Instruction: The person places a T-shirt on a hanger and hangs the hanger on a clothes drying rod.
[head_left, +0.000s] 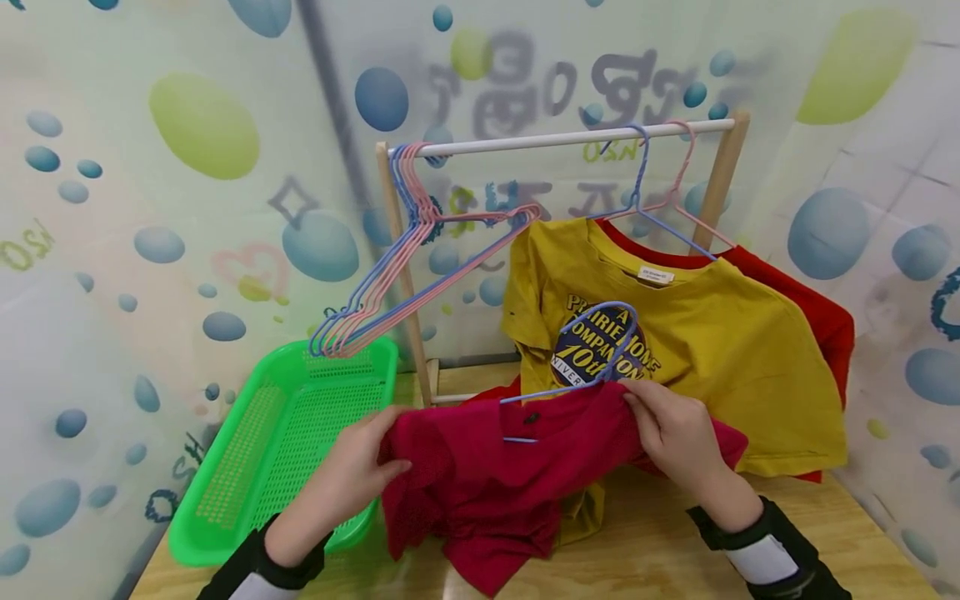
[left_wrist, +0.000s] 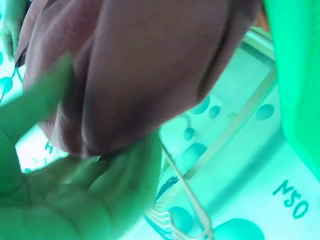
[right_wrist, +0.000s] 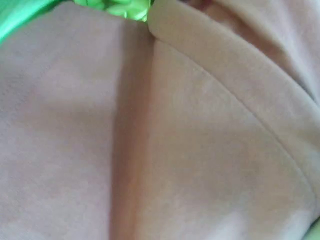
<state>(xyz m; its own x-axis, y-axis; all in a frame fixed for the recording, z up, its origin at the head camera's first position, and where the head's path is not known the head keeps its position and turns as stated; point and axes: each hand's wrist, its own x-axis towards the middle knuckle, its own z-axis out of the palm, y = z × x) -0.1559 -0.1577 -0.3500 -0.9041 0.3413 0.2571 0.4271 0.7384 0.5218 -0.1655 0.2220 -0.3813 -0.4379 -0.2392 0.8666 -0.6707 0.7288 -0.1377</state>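
Note:
A crimson shirt hangs between both hands in front of the rack, its lower part bunched near the table. Inside its neck sits a blue hanger, the hook standing out above the collar. My left hand holds the shirt's left shoulder, thumb in front; in the left wrist view, the left hand has thumb and fingers on either side of the cloth. My right hand pinches the shirt near the collar on the right. In the right wrist view, cloth covers nearly everything and hides the fingers.
Behind, a wooden rack with a white rail carries several blue and pink hangers at its left. A yellow T-shirt and a red shirt hang at its right. A green basket stands left on the wooden table.

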